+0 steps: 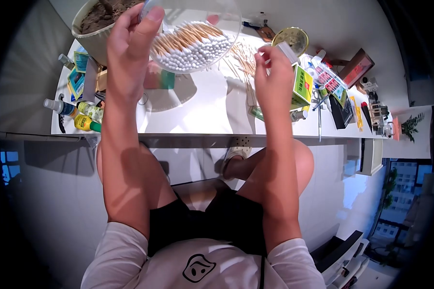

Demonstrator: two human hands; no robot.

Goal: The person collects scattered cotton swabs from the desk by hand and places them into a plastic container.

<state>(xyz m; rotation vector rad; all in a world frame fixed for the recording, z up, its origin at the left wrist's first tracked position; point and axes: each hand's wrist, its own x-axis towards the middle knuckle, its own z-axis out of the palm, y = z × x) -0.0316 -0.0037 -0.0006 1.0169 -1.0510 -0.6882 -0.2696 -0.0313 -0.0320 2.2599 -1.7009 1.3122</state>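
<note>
My left hand (129, 55) grips a clear round container (235, 21) by its left side, tilted above the white table. Inside it, cotton swabs (193, 45) lie packed together, their white tips toward me. On the right, my right hand (276, 74) hovers over the table with its fingers curled and the thumb near the fingertips. Whatever it may hold is too small to make out. Beside its fingertips, loose cotton swabs (240, 60) are strewn in a pile on the table, some reaching down along the hand's left edge.
At the back left stands a plant pot (88, 33) with soil. A yellow bottle (86, 123) and other bottles lie at the left front. Right of my right hand are a green and yellow box (302, 86), a gold-rimmed round clock (291, 40) and a black box (341, 111).
</note>
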